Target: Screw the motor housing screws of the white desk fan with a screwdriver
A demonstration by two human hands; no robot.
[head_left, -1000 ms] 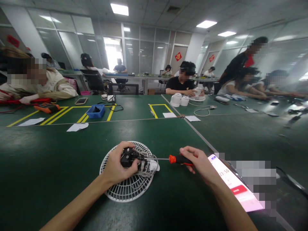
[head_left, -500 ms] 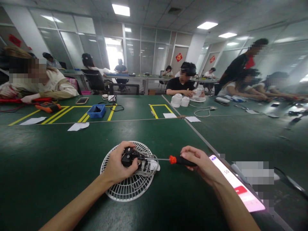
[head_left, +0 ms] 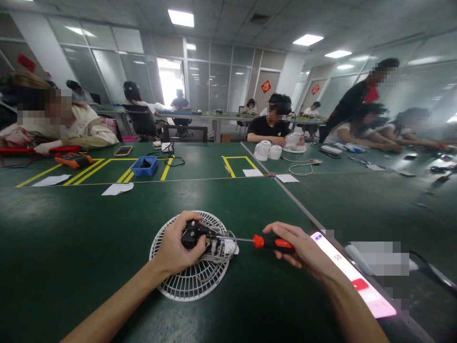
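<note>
A round white fan grille [head_left: 185,284] lies flat on the green table, with a black fan motor unit [head_left: 190,237] and bundled pale wires [head_left: 214,257] on top of it. My left hand [head_left: 178,245] grips the motor unit, thumb and fingers on either side. My right hand [head_left: 294,245] has its fingers round the black and red handle of a screwdriver [head_left: 273,243]. The shaft lies nearly level and points left. Its tip meets the right side of the motor unit; the exact contact spot is too small to make out.
At the right lies a lit phone [head_left: 352,274]. Beyond the seam are a blue bin [head_left: 144,166], paper slips [head_left: 117,189], an orange meter [head_left: 74,160] and white housings [head_left: 262,150]. A person in black [head_left: 269,126] works across the table; others sit at both sides.
My right hand's fingers have loosened and straightened along the screwdriver handle, which has turned to show its red marking. My left hand keeps its grip on the motor unit. The view has shifted slightly.
</note>
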